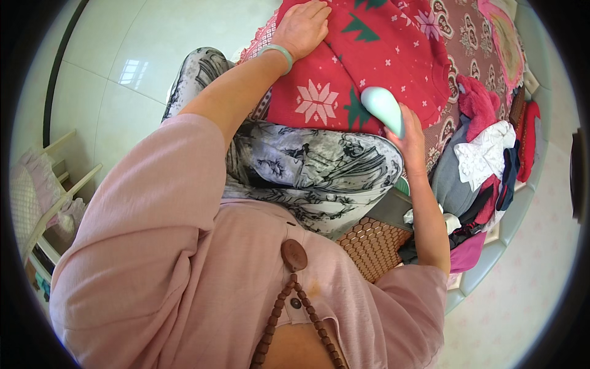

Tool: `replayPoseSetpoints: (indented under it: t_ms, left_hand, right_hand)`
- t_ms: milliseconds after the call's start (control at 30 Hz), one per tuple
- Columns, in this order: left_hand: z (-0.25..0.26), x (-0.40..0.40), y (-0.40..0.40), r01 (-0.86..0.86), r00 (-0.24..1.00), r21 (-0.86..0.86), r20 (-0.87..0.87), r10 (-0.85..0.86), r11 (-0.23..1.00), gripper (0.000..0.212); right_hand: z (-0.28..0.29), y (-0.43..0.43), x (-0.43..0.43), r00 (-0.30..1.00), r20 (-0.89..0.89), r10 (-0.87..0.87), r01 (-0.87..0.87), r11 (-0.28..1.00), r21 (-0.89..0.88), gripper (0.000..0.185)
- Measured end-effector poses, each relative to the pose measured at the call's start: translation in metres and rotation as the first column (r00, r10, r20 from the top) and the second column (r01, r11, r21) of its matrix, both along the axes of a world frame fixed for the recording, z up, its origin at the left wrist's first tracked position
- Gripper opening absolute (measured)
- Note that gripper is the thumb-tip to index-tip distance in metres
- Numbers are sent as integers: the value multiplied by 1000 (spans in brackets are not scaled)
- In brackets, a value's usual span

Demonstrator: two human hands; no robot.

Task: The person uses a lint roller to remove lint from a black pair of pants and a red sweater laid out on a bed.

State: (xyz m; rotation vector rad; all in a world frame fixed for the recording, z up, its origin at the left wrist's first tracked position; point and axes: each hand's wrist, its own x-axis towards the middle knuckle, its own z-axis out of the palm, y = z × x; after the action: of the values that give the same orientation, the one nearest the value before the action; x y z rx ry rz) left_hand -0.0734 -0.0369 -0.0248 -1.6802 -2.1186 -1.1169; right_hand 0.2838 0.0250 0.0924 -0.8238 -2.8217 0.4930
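Note:
A red knitted sweater [332,83] with white snowflakes and green tree shapes lies spread out before me, its near edge by my crossed legs. My left hand [302,30] rests flat on its far left part, back of the hand up, with a pale green bangle [282,54] on the wrist. My right hand [410,133] grips a smooth mint-green handheld device [383,108], possibly a fabric shaver. Its rounded head is over the sweater's near right part, beside a green tree shape. The underside is hidden, so I cannot tell whether it touches the knit.
Clothes in a heap, including grey trousers [454,170] and a white garment [488,152], lie at right on the bed. A patterned brown bedcover [470,41] reaches the padded headboard [530,184]. Tiled floor [124,87] and a wooden chair [46,212] are at left.

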Motion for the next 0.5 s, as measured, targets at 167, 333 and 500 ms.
replayPoseSetpoints:
  t_ms: [167,333,500]
  left_hand:
    - [0,0,3,1,1000,-13,26,-1,1000,35]
    - [-1,-5,2,0,1000,-7,14,0,1000,33]
    - [1,-5,0,-4,1000,-10,-2,4,1000,33]
  right_hand:
    - [-14,13,-69,987,-155,41,-54,995,-80,66]
    - [-24,34,-108,975,-220,-12,-11,995,-102,67]
    - [-21,47,-78,962,-210,-172,169,985,-36,67]
